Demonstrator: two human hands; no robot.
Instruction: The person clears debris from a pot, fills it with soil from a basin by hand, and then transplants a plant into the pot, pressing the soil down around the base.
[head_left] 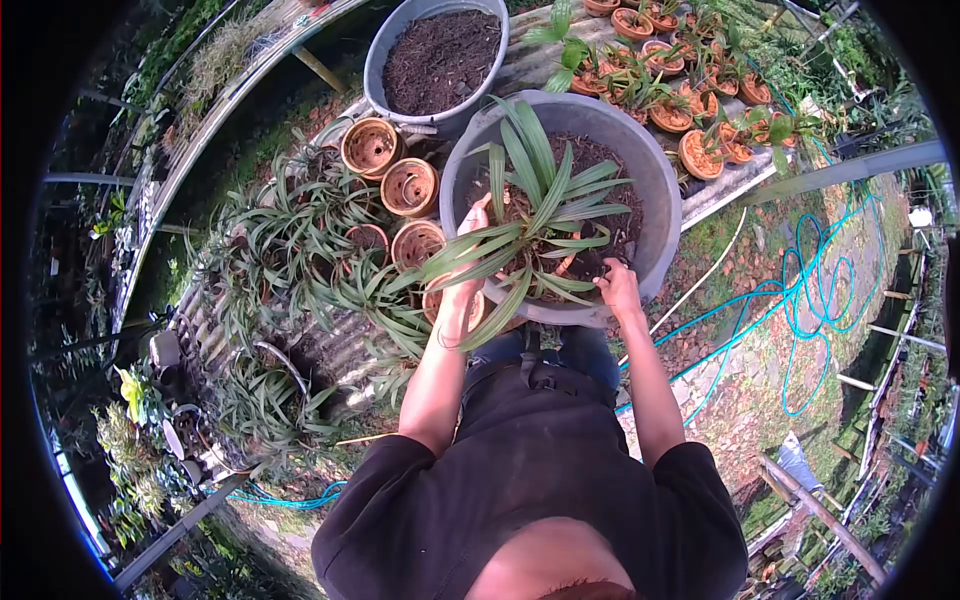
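A long-leaved green plant (545,205) stands in a big grey tub (663,215), with a bit of orange pot rim (566,264) showing under its leaves. My left hand (474,222) is at the plant's left side, closed against it, with its fingers partly covered by leaves. At the tub's right inner side is my right hand (618,287), fingers curled by the dark soil (622,225). Whatever those fingers hold is too small to make out.
Behind the tub stands another grey tub (374,75) of dark soil. Several clay pots (410,187) line the left side, beside many leafy plants (290,230). Small potted plants (700,155) fill the back right. A blue hose (800,290) lies on the ground at right.
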